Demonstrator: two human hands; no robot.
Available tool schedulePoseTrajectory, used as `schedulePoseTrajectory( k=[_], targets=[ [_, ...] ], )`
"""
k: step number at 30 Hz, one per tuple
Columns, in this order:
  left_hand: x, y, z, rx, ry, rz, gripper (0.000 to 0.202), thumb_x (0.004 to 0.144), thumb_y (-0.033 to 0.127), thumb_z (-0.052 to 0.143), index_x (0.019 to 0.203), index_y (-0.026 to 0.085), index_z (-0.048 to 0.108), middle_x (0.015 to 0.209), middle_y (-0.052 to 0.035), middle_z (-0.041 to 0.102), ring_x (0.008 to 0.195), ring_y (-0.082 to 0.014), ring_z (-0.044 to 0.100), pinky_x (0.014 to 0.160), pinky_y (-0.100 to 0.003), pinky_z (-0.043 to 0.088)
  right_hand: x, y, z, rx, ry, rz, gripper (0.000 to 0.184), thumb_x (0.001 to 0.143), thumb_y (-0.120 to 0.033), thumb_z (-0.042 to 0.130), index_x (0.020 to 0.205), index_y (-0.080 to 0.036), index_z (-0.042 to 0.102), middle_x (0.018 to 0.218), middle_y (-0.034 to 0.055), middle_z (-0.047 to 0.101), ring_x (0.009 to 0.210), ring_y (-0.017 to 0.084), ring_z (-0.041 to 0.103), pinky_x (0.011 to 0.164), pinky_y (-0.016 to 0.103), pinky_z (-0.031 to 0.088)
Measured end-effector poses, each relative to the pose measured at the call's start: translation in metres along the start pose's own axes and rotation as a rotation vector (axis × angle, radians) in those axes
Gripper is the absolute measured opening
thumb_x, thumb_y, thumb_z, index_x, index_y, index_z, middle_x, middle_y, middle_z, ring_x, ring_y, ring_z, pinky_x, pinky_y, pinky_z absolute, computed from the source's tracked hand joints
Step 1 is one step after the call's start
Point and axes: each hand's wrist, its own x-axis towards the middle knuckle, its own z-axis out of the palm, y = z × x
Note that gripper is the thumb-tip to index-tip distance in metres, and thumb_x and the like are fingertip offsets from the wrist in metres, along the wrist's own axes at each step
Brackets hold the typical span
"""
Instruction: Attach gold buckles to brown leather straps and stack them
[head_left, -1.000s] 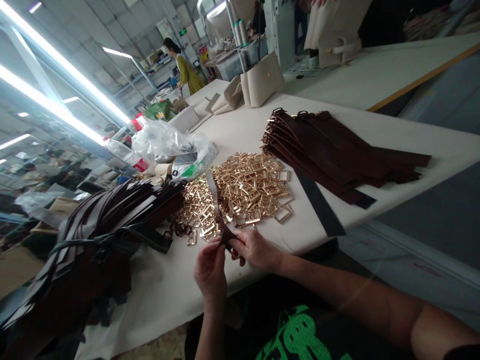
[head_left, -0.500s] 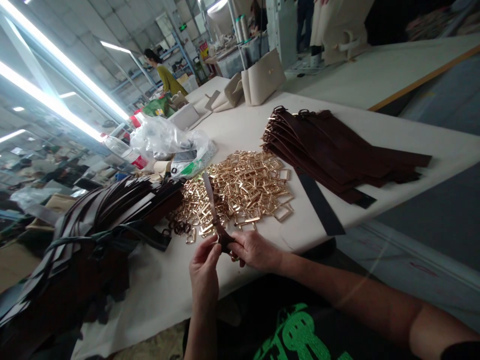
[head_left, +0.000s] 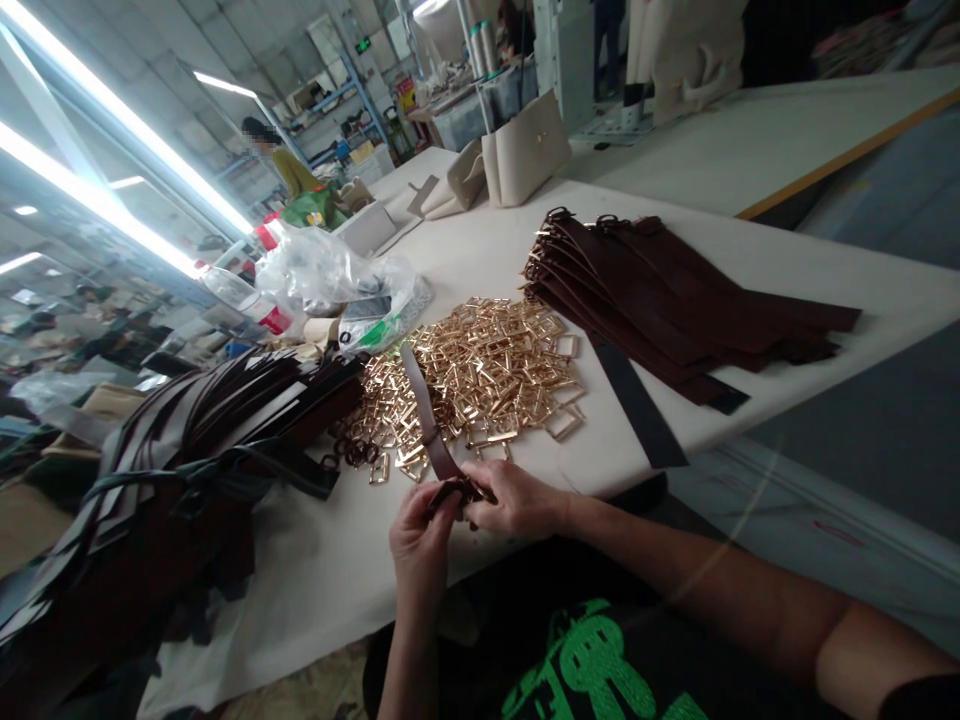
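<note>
My left hand (head_left: 420,535) and my right hand (head_left: 514,500) meet at the near edge of the white table (head_left: 480,255). Both pinch the lower end of a dark brown leather strap (head_left: 421,405) that stands up and leans away over a heap of gold metal buckles (head_left: 480,375). A small loop rides on the strap just above my fingers. What sits between my fingertips is too dark to make out further.
A stack of finished brown straps (head_left: 660,300) lies at the right. A big bundle of loose brown straps (head_left: 187,440) fills the left. Clear plastic bags (head_left: 337,285) and cream bags (head_left: 525,155) stand behind. A person in yellow (head_left: 289,170) works far back.
My left hand's fingers, apart half a second ago, have closed onto the strap's end beside my right hand. The strap now leans further away over the buckles.
</note>
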Motion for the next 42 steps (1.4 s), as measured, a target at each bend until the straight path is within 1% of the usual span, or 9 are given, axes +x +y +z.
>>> schedulePoseTrajectory(
  k=[4, 6, 10, 14, 19, 23, 30, 37, 42],
  targets=[
    [-0.002, 0.005, -0.003, 0.059, -0.108, 0.059, 0.019, 0.078, 0.033, 0.076, 0.093, 0.021, 0.079, 0.093, -0.0074, 0.071, 0.088, -0.0224, 0.065, 0.081, -0.030, 0.051, 0.000, 0.003, 0.006, 0.185, 0.013, 0.049, 0.020, 0.092, -0.035, 0.061, 0.086, -0.017, 0.056, 0.068, -0.0003, 0.065, 0.060, 0.014, 0.063, 0.052, 0.021, 0.043],
    [-0.004, 0.004, -0.002, 0.004, -0.095, 0.025, 0.022, 0.075, 0.033, 0.079, 0.094, 0.020, 0.077, 0.090, -0.0066, 0.071, 0.081, -0.0211, 0.066, 0.076, -0.030, 0.051, 0.002, 0.005, 0.010, 0.206, 0.070, 0.039, 0.024, 0.093, -0.039, 0.060, 0.085, -0.017, 0.057, 0.067, 0.0000, 0.065, 0.060, 0.014, 0.063, 0.054, 0.021, 0.045],
    [-0.008, -0.006, 0.006, -0.193, 0.063, -0.081, 0.025, 0.073, 0.034, 0.081, 0.090, 0.019, 0.070, 0.080, -0.0013, 0.069, 0.072, -0.0158, 0.064, 0.071, -0.027, 0.051, 0.005, 0.006, 0.015, 0.234, 0.141, 0.022, 0.023, 0.095, -0.036, 0.055, 0.085, -0.016, 0.059, 0.064, -0.0011, 0.062, 0.056, 0.012, 0.060, 0.053, 0.020, 0.044],
    [-0.001, -0.010, 0.011, -0.481, 0.231, -0.235, 0.031, 0.075, 0.039, 0.078, 0.099, 0.021, 0.069, 0.090, -0.0017, 0.072, 0.082, -0.0140, 0.068, 0.076, -0.024, 0.051, 0.005, 0.005, 0.014, 0.279, 0.142, 0.001, 0.025, 0.094, -0.035, 0.053, 0.078, -0.016, 0.058, 0.060, -0.0020, 0.058, 0.051, 0.011, 0.055, 0.048, 0.020, 0.041],
    [0.028, 0.004, 0.015, -0.788, 0.038, -0.499, 0.042, 0.083, 0.053, 0.065, 0.102, 0.016, 0.072, 0.103, -0.0096, 0.074, 0.098, -0.0206, 0.069, 0.085, -0.030, 0.054, 0.003, 0.007, 0.014, 0.172, 0.153, 0.001, 0.020, 0.089, -0.029, 0.056, 0.072, -0.017, 0.057, 0.057, -0.0027, 0.056, 0.049, 0.010, 0.049, 0.046, 0.020, 0.035],
    [0.043, 0.012, 0.020, -0.900, 0.049, -0.604, 0.029, 0.088, 0.044, 0.063, 0.093, 0.018, 0.074, 0.093, -0.0056, 0.076, 0.094, -0.0193, 0.070, 0.092, -0.034, 0.053, 0.003, 0.008, 0.016, 0.115, 0.167, 0.023, 0.020, 0.087, -0.026, 0.057, 0.069, -0.017, 0.056, 0.056, -0.0028, 0.055, 0.049, 0.010, 0.048, 0.045, 0.020, 0.034],
    [0.035, 0.016, 0.021, -0.898, 0.144, -0.407, 0.016, 0.084, 0.023, 0.065, 0.098, 0.022, 0.073, 0.102, -0.0029, 0.076, 0.100, -0.0185, 0.069, 0.097, -0.035, 0.048, 0.002, 0.005, 0.016, 0.035, 0.183, 0.036, 0.019, 0.086, -0.025, 0.057, 0.069, -0.017, 0.057, 0.057, -0.0034, 0.055, 0.049, 0.009, 0.046, 0.046, 0.020, 0.031],
    [0.014, 0.009, 0.032, -0.826, 0.026, -0.451, 0.032, 0.085, 0.041, 0.064, 0.096, 0.013, 0.076, 0.101, -0.0118, 0.076, 0.098, -0.0238, 0.069, 0.093, -0.036, 0.051, 0.003, -0.001, 0.013, 0.066, 0.233, -0.022, 0.018, 0.084, -0.023, 0.057, 0.067, -0.016, 0.060, 0.061, -0.0014, 0.057, 0.056, 0.011, 0.050, 0.053, 0.022, 0.038],
    [0.001, 0.008, 0.036, -0.837, 0.028, -0.393, 0.031, 0.082, 0.040, 0.068, 0.097, 0.014, 0.076, 0.103, -0.0099, 0.076, 0.103, -0.0222, 0.067, 0.096, -0.032, 0.050, 0.002, 0.000, 0.012, 0.071, 0.221, -0.048, 0.015, 0.084, -0.022, 0.057, 0.087, -0.014, 0.070, 0.083, 0.0035, 0.068, 0.074, 0.017, 0.061, 0.066, 0.025, 0.046]
  ],
)
